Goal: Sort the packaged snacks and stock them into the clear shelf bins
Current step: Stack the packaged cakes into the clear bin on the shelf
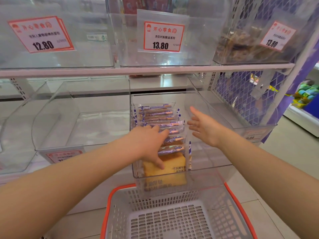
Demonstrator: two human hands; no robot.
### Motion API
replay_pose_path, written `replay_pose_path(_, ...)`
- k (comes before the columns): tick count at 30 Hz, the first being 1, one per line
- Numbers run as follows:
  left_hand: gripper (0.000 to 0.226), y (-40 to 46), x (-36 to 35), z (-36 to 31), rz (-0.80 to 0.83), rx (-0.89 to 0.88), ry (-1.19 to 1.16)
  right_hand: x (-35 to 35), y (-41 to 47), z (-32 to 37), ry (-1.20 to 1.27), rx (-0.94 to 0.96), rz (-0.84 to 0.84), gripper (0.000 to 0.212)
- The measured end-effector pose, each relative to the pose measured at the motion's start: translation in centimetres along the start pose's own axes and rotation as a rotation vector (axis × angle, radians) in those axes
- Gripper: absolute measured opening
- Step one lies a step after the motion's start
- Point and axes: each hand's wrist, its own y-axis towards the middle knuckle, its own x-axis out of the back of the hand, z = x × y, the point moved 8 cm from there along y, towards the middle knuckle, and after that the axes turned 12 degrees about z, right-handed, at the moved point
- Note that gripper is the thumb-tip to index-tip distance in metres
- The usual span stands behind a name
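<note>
Presently, your left hand [151, 144] lies flat on the row of packaged cakes [165, 128], fingers straight and spread, thumb pointing down onto the nearest packet [170, 168]. It presses on the wrappers and grips nothing. Your right hand [202, 126] hangs open just right of the row, palm turned toward it, fingers extended and apart, holding nothing; whether it touches the bin wall cannot be told.

The packets stand on edge, one behind another, in the left part of the clear bin [207, 167] on the lower shelf, running from its near wall to its far wall. The right part of that bin holds no packets.

The nearest packet shows a yellow cake slice; its printing is partly readable through the bin front, the rest blurred. Your left hand covers the middle of the row.

A grey basket with an orange rim [110, 204] sits below the bin, cut off at the bottom edge. On the upper shelf, price cards read 12.80 [43, 44] and 13.80 [160, 45]; a third card [277, 36] at right is tilted and blurred. The brown contents of the upper right bin [241, 45] cannot be identified.
</note>
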Motion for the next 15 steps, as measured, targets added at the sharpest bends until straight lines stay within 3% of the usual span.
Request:
replay_pose_path(2,0.108,0.5,0.2,0.1,0.039,0.009,-0.010,-0.2,1.8,-0.5,0.103,-0.009,-0.090,0.065)
replay_pose_path(4,0.109,0.8,0.3,0.2,0.069,0.003,-0.011,-1.5,3.2,-0.9,0.102,-0.032,-0.062,0.050)
replay_pose_path(10,0.106,0.6,0.1,0.3,0.050,-0.018,0.019,-3.2,3.8,0.2,0.143,0.040,0.087,0.039)
replay_pose_path(13,0.101,0.2,0.0,0.2,0.031,-0.017,0.037,-2.3,2.6,0.2,-0.089,0.022,0.058,0.035)
replay_pose_path(15,0.093,-0.2,0.4,0.1,-0.004,-0.030,0.023,-1.8,1.3,0.4,-0.310,0.020,0.037,0.047)
